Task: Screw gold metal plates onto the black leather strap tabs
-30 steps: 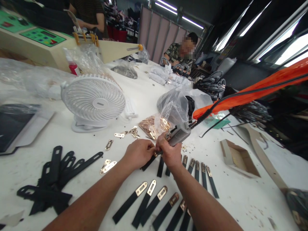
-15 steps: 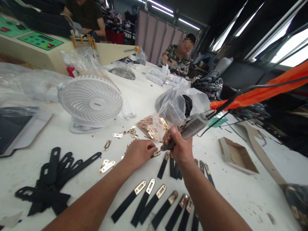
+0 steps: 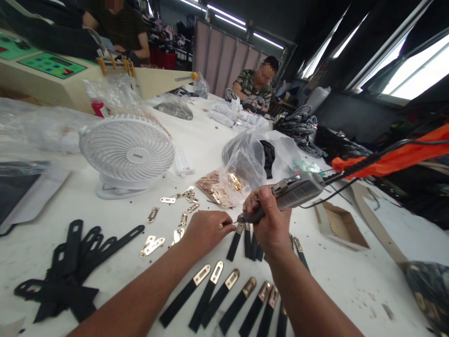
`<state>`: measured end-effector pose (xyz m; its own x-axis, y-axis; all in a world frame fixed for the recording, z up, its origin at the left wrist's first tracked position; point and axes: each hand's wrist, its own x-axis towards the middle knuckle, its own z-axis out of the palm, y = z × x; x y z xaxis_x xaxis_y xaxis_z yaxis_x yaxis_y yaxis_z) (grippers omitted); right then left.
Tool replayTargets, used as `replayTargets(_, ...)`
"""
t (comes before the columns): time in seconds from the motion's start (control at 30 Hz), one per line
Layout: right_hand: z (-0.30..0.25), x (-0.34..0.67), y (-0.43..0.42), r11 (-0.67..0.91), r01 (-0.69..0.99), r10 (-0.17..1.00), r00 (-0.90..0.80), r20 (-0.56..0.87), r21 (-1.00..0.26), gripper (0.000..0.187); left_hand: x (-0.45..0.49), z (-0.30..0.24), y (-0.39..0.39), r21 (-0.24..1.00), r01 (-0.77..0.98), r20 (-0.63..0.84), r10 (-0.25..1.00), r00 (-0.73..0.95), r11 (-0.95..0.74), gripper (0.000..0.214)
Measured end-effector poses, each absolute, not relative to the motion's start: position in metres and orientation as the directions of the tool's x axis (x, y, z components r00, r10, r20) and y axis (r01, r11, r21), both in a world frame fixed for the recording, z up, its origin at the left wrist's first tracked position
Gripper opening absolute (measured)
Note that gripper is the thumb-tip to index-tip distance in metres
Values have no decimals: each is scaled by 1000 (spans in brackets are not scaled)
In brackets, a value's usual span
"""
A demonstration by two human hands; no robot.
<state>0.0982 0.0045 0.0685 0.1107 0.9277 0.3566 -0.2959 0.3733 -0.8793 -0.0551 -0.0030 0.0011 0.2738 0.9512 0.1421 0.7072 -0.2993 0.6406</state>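
Note:
My right hand [image 3: 271, 217] is wrapped around a grey electric screwdriver [image 3: 298, 191], tilted with its bit down to the left. The bit's tip is at the fingertips of my left hand [image 3: 206, 231]. Those fingers are pinched together, with a gold metal plate [image 3: 221, 225] mostly hidden between them. Black straps with gold end plates [image 3: 234, 243] lie just under the screwdriver's tip. Nearer me is a row of more such plated straps [image 3: 220, 295]. Loose gold plates [image 3: 152, 245] are scattered left of my left hand.
Black straps without plates [image 3: 73, 262] are piled at left. A white fan [image 3: 128, 152] stands behind them. Beyond my hands is a clear bag of gold plates [image 3: 217, 187]; a cardboard tray [image 3: 342, 224] sits at right. An orange-wrapped cable [image 3: 393, 157] runs from the screwdriver. Two people work at the back.
The screwdriver has swung flatter, and its rear end has moved right and down. My left fingers have shifted slightly right to its tip, and the gold plate there is now mostly covered.

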Motion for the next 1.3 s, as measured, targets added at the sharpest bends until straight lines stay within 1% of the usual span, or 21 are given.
replayTargets(0.17, 73, 94, 3, 357, -331, 933, 75, 353, -873, 37, -55, -1, -4, 618, 721, 155, 948, 277, -312, 21)
replayTargets(0.4, 73, 93, 2, 375, -291, 926, 79, 369, -880, 38, -55, -2, -6, 619, 721, 161, 949, 273, -312, 23)
replayTargets(0.53, 69, 95, 2, 402, -240, 915, 117, 385, -883, 33, -53, 0, -7, 655, 693, 161, 952, 260, -301, 17)
replayTargets(0.7, 65, 94, 2, 389, -205, 918, 163, 361, -898, 37, -52, 2, -9, 695, 660, 148, 955, 257, -285, 14)
replayTargets(1.0, 76, 89, -3, 392, -316, 919, 178, 352, -864, 36, -52, 3, -9, 710, 643, 153, 954, 256, -287, 15)
replayTargets(1.3, 77, 87, -5, 393, -314, 919, 162, 360, -864, 36, -52, 0, -8, 697, 664, 133, 959, 251, -270, 22)
